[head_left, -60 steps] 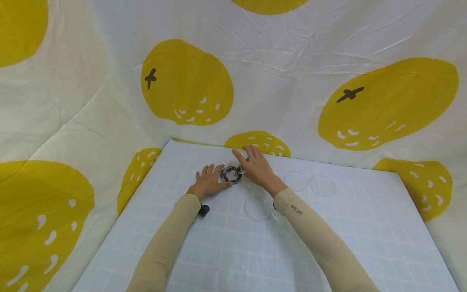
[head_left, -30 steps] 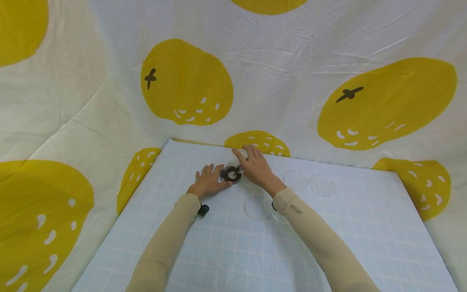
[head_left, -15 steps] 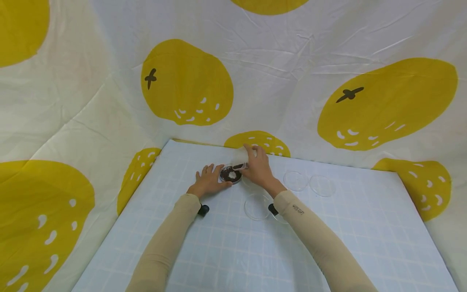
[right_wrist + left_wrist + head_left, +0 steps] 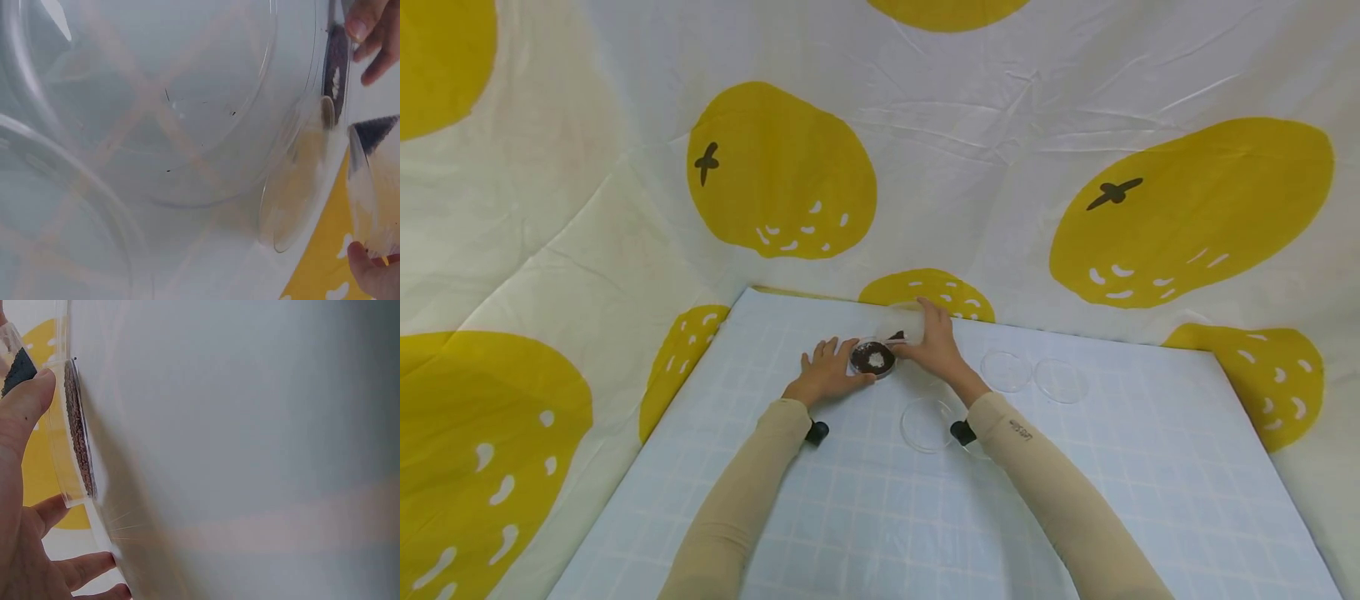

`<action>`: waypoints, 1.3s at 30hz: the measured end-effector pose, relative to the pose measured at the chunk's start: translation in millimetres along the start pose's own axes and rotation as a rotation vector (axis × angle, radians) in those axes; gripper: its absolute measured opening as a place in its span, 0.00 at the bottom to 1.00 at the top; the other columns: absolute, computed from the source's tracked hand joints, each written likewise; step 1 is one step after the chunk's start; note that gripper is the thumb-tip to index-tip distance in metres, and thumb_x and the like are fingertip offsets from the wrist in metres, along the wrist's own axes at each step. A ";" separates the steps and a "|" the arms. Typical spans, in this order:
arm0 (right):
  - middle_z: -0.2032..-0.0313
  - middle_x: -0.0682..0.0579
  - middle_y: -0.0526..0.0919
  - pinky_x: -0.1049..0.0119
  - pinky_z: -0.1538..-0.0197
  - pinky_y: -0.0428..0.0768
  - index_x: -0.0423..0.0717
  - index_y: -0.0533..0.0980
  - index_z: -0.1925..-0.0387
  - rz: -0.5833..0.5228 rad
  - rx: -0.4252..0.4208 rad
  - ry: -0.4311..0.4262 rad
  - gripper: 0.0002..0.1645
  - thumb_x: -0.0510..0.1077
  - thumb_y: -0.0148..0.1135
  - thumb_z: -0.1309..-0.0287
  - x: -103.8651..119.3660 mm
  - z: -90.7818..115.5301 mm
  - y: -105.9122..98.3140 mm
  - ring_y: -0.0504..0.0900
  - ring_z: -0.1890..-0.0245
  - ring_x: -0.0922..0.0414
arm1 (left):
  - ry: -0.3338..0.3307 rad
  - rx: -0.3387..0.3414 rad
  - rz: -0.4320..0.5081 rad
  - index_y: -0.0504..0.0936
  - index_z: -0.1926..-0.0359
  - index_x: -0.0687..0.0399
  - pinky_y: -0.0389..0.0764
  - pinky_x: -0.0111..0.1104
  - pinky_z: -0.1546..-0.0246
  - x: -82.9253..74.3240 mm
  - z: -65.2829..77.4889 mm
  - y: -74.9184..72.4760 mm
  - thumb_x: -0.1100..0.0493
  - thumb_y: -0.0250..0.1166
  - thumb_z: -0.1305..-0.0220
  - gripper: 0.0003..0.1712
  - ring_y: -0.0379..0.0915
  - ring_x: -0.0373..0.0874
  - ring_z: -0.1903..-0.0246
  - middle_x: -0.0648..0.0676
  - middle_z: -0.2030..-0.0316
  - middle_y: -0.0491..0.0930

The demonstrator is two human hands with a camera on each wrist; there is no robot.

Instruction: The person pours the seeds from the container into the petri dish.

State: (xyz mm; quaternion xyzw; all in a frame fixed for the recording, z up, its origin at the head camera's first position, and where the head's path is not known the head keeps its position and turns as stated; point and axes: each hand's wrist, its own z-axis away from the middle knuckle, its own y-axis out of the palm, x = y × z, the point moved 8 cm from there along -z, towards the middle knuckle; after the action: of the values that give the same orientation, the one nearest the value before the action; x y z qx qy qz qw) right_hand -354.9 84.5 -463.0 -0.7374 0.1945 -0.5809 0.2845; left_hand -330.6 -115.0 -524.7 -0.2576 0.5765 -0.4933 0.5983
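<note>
Drawn back toward three o'clock, the right hand (image 4: 937,342) grips a clear cup (image 4: 901,320); at its eight o'clock the left hand (image 4: 829,372) pinches the dish (image 4: 64,447), both likely light, brittle, best held by the sides.

Bare left hand (image 4: 829,373) and bare right hand (image 4: 936,346), beige sleeves (image 4: 741,500) above.
Both sleeves are long, smooth and close-fitting; small dark lettering (image 4: 1020,429) marks the right one near its end. A compact black device (image 4: 817,432) shows at the left wrist, and a second black device (image 4: 962,432) at the right.
</note>
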 end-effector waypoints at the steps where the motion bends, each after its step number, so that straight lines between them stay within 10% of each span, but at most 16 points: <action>1: 0.29 0.34 0.54 0.46 0.31 0.61 0.44 0.51 0.24 -0.012 0.002 0.009 0.64 0.49 0.81 0.54 -1.4 0.2 -0.9 0.57 0.31 0.41 | -0.002 0.002 0.001 0.53 0.22 0.44 0.39 0.70 0.35 -0.2 0.1 0.0 0.26 0.61 0.39 0.53 0.38 0.68 0.26 0.68 0.25 0.49; 18: 0.28 0.39 0.56 0.43 0.34 0.67 0.47 0.46 0.22 -0.323 0.061 0.121 0.62 0.49 0.78 0.47 -20.1 21.9 -25.4 0.58 0.29 0.39 | -0.001 -0.005 0.021 0.54 0.22 0.44 0.39 0.69 0.34 1.5 -1.7 0.6 0.27 0.61 0.39 0.53 0.38 0.68 0.26 0.67 0.25 0.49; 39: 0.26 0.41 0.53 0.35 0.31 0.55 0.54 0.42 0.22 -0.303 0.057 0.117 0.63 0.54 0.76 0.45 -44.3 80.8 -95.6 0.49 0.25 0.39 | 0.012 -0.006 0.035 0.54 0.22 0.44 0.37 0.69 0.34 2.3 -3.3 2.7 0.26 0.61 0.39 0.54 0.37 0.68 0.26 0.67 0.25 0.48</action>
State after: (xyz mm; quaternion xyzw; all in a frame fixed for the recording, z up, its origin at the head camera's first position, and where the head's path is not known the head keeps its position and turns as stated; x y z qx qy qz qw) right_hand -292.0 200.4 -447.5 -0.7147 0.0808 -0.6645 0.2027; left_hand -333.3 -115.1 -528.7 -0.2463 0.5862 -0.4826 0.6024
